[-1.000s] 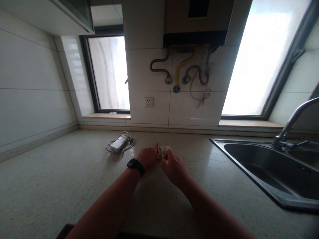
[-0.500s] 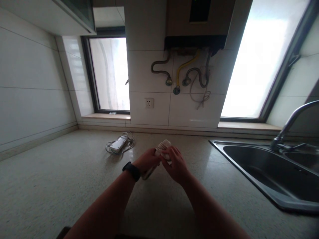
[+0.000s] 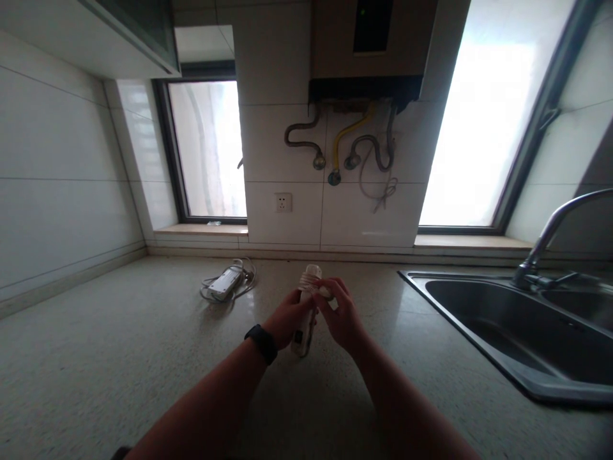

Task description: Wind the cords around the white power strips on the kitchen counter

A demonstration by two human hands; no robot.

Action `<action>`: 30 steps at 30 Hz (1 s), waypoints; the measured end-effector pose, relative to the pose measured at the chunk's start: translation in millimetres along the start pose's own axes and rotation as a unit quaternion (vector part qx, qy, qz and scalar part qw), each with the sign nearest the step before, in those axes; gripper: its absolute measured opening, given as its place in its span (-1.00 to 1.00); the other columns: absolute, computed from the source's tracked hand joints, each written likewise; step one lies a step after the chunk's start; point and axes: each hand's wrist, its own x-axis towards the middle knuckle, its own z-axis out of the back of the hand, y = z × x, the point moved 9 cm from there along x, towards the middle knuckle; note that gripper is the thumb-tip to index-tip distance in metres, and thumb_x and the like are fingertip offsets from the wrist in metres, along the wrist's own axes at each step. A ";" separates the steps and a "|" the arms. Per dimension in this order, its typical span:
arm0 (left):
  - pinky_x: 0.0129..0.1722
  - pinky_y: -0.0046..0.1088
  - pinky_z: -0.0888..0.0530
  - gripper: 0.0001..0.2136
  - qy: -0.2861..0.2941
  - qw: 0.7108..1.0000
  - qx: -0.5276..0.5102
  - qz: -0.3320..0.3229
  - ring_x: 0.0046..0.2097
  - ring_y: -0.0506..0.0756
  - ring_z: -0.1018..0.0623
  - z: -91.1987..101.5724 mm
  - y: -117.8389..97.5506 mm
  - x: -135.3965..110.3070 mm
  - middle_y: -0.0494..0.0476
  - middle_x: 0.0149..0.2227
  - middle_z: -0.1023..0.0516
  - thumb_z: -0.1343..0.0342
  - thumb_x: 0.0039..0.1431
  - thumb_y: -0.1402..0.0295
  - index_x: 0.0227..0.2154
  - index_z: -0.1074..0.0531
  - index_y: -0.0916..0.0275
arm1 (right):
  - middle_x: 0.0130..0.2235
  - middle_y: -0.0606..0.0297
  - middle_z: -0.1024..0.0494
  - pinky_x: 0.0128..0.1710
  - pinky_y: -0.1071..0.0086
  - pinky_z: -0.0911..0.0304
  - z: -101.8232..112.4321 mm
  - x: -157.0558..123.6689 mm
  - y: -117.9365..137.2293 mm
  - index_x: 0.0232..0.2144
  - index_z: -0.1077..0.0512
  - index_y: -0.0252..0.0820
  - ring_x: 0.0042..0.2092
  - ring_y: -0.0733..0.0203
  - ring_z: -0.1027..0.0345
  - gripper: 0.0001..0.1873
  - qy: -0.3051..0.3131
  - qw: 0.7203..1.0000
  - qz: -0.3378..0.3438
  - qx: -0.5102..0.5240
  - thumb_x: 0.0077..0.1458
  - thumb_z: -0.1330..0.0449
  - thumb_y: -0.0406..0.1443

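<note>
Fingers of the left hand (image 3: 287,317): clamped round the middle of a white bar (image 3: 301,340), just below the centre of the frame.
Fingers of the right hand (image 3: 343,317): pinched together on a pale cord (image 3: 308,282), against the white bar's upper part.
White bar: tilted slightly, its upper end just left of frame centre, its lower end nearer the bottom edge; a dark square shows near the lower end, any lettering too small to read.
Cord: several turns wound round the white bar, next to the fingertips.
Watch (image 3: 261,343): black, on the left wrist, its display unreadable.
Second white bar (image 3: 225,283): lying on the counter (image 3: 134,358), left of centre, with a loose grey-white cable (image 3: 241,295) looped about it; faint markings, illegible.
Socket (image 3: 283,202): white, on the tiled wall above the hands.
Wall unit (image 3: 330,45): top centre of the frame, a small green light on its dark panel (image 3: 373,25), hoses (image 3: 339,137) below.
Sink (image 3: 483,313): right side of the frame, under a curved tap (image 3: 550,239).
</note>
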 end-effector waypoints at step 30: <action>-0.14 -0.23 -0.51 -0.51 0.111 0.979 -0.125 0.118 -0.18 0.18 -0.59 -13.0 28.5 0.3 0.40 0.01 -0.52 -0.05 0.16 0.09 0.01 -0.45 0.37 | -0.02 0.18 -0.34 -0.28 0.28 -0.32 9.2 -8.8 -87.1 0.11 -0.19 -0.03 -0.16 0.10 -0.34 -0.36 -0.061 0.945 -0.273 0.172 0.06 -0.17 0.06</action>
